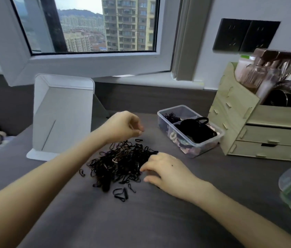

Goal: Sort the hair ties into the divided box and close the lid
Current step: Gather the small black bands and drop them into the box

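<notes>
Grey surface [159, 221]; open divided box [191, 130] at 2 o'clock, part-filled; loose hair ties [119, 164] piled centre. Left hand [123, 126] raised at pile's 12, fingers curled, pinching closed; contents unclear. Right hand [166, 170] palm-down at 3, fingers spread on the ties.

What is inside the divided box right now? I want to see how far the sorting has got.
The divided box holds small black ties in its far section, thick black ties beside them, and pale scrunchies nearest. Whatever lies beneath these heaps is covered.

Black hair ties [121, 161], grey table [141, 221], clear box [203, 144], pale-green organiser [248, 122].
</notes>
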Demonstrator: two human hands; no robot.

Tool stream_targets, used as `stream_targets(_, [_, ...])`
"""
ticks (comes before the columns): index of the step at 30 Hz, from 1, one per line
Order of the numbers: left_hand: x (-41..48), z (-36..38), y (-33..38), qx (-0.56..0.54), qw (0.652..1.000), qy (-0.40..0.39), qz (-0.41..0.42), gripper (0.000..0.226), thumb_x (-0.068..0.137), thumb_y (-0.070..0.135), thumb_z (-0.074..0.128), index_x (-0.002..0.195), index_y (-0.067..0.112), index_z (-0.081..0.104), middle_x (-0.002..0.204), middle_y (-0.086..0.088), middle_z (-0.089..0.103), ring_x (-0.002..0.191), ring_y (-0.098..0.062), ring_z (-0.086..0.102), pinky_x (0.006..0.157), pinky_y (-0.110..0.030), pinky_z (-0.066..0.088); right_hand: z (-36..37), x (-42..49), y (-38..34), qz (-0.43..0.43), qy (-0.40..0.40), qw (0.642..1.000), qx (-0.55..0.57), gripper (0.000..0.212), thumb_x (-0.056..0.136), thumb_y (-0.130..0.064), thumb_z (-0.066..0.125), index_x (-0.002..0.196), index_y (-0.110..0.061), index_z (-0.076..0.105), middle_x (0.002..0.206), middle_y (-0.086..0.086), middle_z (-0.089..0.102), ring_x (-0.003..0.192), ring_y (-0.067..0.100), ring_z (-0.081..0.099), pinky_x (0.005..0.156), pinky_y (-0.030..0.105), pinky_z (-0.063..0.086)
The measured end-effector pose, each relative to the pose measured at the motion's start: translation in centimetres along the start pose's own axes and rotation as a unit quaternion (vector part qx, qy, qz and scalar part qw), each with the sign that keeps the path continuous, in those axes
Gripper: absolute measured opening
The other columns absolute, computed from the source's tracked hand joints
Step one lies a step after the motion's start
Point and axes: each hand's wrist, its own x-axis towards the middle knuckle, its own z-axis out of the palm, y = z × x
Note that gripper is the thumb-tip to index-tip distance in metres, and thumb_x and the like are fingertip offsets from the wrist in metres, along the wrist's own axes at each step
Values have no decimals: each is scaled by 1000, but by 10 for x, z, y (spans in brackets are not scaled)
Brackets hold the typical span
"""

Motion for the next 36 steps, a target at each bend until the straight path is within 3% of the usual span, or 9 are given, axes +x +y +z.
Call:
stream_targets(5, [-78, 4, -36, 130, 984, -60, -108, 31, 82, 40, 63, 60, 22, 51, 61, 8, 51, 60, -13, 49, 53, -25, 35, 34, 15, -17, -28, 103, 993, -57, 24, 73, -26, 74, 96, -23, 70, 78, 0, 62, 72, 23, 58, 62, 35, 50])
stream_targets(9, [-109, 27, -46, 168, 974, -86, -125, 39, 77, 51, 63, 62, 24, 39, 62, 10, 43, 65, -17, 45, 48, -20, 29, 34, 19, -17, 15, 104, 994, -25, 23, 88, -27, 58, 108, -20, 65, 97, 3, 62, 94, 26, 54, 79, 37, 44])
stream_targets(16, [-106, 26, -39, 174, 975, -63, -126, 26, 74, 21, 56, 56, 14, 40, 58, -7, 38, 58, -23, 32, 47, -27, 24, 22, 10, -10, 40, 106, 993, -7, 24, 91, -31, 51, 111, -25, 63, 103, -4, 62, 99, 19, 51, 79, 26, 35])
stream_targets(19, [-101, 15, -33, 107, 986, -46, -120, 9, 76, 19, 57, 74, 13, 63, 61, -4, 51, 55, -21, 40, 53, -24, 36, 15, 6, -10, 47, 119, 992, 21, 26, 90, -31, 54, 115, -28, 60, 98, -7, 63, 94, 16, 52, 82, 29, 43])
stream_targets(22, [-97, 8, -29, -45, 987, -59, -143, 30, 77, 11, 61, 104, 23, 62, 62, 5, 63, 52, -10, 55, 57, -22, 47, 11, 7, -19, 37, 115, 991, 57, 35, 88, -32, 56, 124, -33, 56, 93, -13, 59, 89, 11, 49, 80, 26, 41])
stream_targets(26, [-91, 4, -21, -208, 965, -90, -133, 44, 77, 2, 60, 113, 27, 53, 55, 4, 65, 54, -13, 61, 57, -25, 51, 7, 10, -31, 27, 79, 985, 153, 37, 87, -35, 59, 124, -34, 57, 85, -22, 51, 82, -1, 48, 75, 14, 37])
stream_targets(28, [-84, 3, -15, -230, 963, -86, -106, 42, 78, 2, 60, 112, 26, 52, 60, 2, 66, 58, -15, 64, 65, -34, 53, 4, 9, -32, 48, 79, 970, 225, 27, 87, -29, 61, 114, -28, 66, 74, -28, 56, 71, -7, 52, 64, 8, 36])
stream_targets(31, [-70, 5, -6, -242, 966, -68, -65, 28, 84, 8, 61, 108, 20, 54, 69, -1, 68, 61, -14, 66, 65, -26, 57, -9, 4, -21, 101, 124, 947, 278, 17, 84, -23, 66, 99, -22, 72, 65, -29, 62, 68, -6, 58, 63, 7, 40])
stream_targets(36, [-42, 16, -3, -127, 991, -5, -34, 11, 86, 32, 60, 91, 24, 66, 78, 11, 67, 76, -4, 64, 68, -19, 50, -48, -5, 53, 229, 274, 933, 31, 18, 85, -23, 64, 99, -19, 72, 98, -2, 72, 95, 19, 62, 82, 32, 47])
